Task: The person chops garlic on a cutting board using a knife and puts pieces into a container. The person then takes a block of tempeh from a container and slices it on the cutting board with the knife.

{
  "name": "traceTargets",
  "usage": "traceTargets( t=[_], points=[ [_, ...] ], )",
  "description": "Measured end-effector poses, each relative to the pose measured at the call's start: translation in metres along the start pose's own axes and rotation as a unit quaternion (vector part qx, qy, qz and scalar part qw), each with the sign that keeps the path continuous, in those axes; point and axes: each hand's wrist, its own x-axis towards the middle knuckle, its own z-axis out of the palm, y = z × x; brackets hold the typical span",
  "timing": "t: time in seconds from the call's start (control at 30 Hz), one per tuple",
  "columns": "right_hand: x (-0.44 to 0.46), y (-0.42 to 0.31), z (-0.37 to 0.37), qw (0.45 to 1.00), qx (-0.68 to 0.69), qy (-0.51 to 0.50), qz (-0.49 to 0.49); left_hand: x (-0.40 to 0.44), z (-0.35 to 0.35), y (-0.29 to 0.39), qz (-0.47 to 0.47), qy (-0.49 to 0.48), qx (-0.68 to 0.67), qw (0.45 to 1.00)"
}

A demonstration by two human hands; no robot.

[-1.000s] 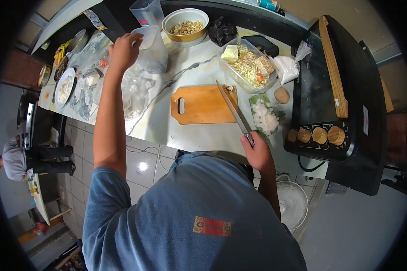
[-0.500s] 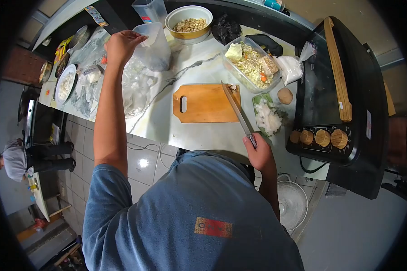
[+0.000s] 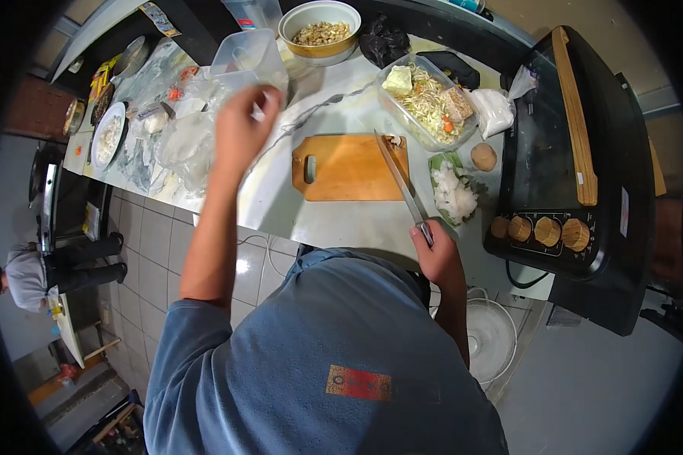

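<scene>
My right hand (image 3: 439,254) is closed round the handle of a kitchen knife (image 3: 401,180). The blade points away from me and lies over the right end of a wooden cutting board (image 3: 349,168). A small pale scrap with a dark edge (image 3: 395,142) sits in that board's far right corner. My left hand (image 3: 244,125) is in the air left of the board, in front of a clear plastic container (image 3: 247,57). Its fingers are curled into a pinch; a pale bit shows between them, too blurred to name. Clear plastic bags (image 3: 188,148) lie left of this hand.
Behind the board stand a bowl of chopped pieces (image 3: 320,34) and a tub of bean sprouts and vegetables (image 3: 432,106). White shreds on a leaf (image 3: 454,193), a round brown item (image 3: 483,157) and a black oven (image 3: 569,152) are rightward. Another person (image 3: 34,277) stands far left.
My left hand has moved from beside the clear container rightward and nearer to me, toward the board. My right hand and the knife have barely moved.
</scene>
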Motion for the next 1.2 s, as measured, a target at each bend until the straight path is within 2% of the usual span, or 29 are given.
traceTargets(
  t=[0.07, 0.13, 0.23, 0.43, 0.57, 0.67, 0.7, 0.77, 0.8, 0.83, 0.9, 0.93, 0.97, 1.0, 1.13, 1.2],
  points=[
    [0.001, 0.001, 0.001, 1.000, -0.004, -0.003, 0.005, -0.040, 0.024, -0.005, 0.057, -0.062, 0.055, 0.995],
    [0.001, -0.005, 0.002, 1.000, 0.003, -0.005, 0.011, -0.065, 0.049, -0.026, 0.032, -0.164, 0.058, 0.984],
    [0.001, -0.010, -0.001, 1.000, 0.003, -0.013, 0.019, -0.080, 0.069, -0.042, 0.035, -0.185, 0.106, 0.976],
    [0.000, -0.009, 0.001, 0.999, -0.012, -0.028, 0.037, -0.078, 0.078, -0.056, 0.070, -0.200, 0.094, 0.973],
    [0.002, -0.002, 0.008, 0.999, -0.009, -0.029, 0.036, -0.076, 0.078, -0.056, 0.101, -0.195, 0.096, 0.971],
    [0.004, -0.009, 0.005, 0.998, -0.016, -0.042, 0.042, -0.069, 0.062, -0.047, 0.050, -0.174, 0.036, 0.983],
    [0.006, -0.007, 0.003, 0.996, -0.030, -0.064, 0.053, -0.061, 0.053, -0.047, 0.051, -0.129, -0.057, 0.989],
    [0.007, -0.011, 0.001, 0.996, -0.035, -0.072, 0.050, -0.032, 0.013, -0.018, 0.025, -0.084, -0.062, 0.994],
    [0.008, -0.013, 0.000, 0.995, -0.037, -0.077, 0.050, -0.014, -0.002, -0.013, 0.053, -0.023, -0.074, 0.996],
    [0.009, -0.013, -0.001, 0.994, -0.043, -0.087, 0.058, 0.005, -0.015, -0.010, 0.059, 0.030, -0.070, 0.995],
    [0.013, -0.016, -0.003, 0.992, -0.058, -0.102, 0.055, 0.051, -0.042, -0.009, 0.105, 0.100, 0.031, 0.989],
    [0.015, -0.019, -0.004, 0.990, -0.071, -0.109, 0.058, 0.073, -0.045, -0.019, 0.095, 0.118, 0.037, 0.988],
    [0.017, -0.022, -0.004, 0.989, -0.072, -0.116, 0.050, 0.092, -0.045, -0.034, 0.068, 0.097, 0.076, 0.990],
    [0.018, -0.026, -0.004, 0.990, -0.072, -0.112, 0.039, 0.105, -0.050, -0.035, 0.012, 0.010, 0.112, 0.994],
    [0.023, -0.038, -0.003, 0.992, -0.049, -0.114, 0.030, 0.130, -0.041, -0.060, 0.045, -0.098, 0.198, 0.974],
    [0.024, -0.041, -0.002, 0.992, -0.045, -0.115, 0.026, 0.124, -0.033, -0.061, 0.060, -0.072, 0.187, 0.978]
  ],
)
